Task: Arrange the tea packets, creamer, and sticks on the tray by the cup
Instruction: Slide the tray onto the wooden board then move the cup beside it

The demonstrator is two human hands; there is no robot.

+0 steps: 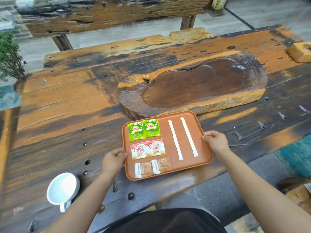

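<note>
A brown tray (pixel 204 152) lies on the wooden table near its front edge. On its left side sit two green tea packets (pixel 143 129), below them two red-and-white creamer packets (pixel 147 149), and lowest two clear sugar packets (pixel 152 166). Two white paper-wrapped sticks (pixel 182 138) lie side by side on the tray's right half. My left hand (pixel 113 160) grips the tray's left rim and my right hand (pixel 215 140) grips its right rim. A white cup (pixel 63 188) stands to the lower left of the tray, tilted in view, apart from the tray.
A large carved dark wooden slab (pixel 193 88) lies just behind the tray. A wooden bench (pixel 109 15) stands beyond the table. A green plant (pixel 9 56) is at the far left, and a wooden block (pixel 299 51) at the far right.
</note>
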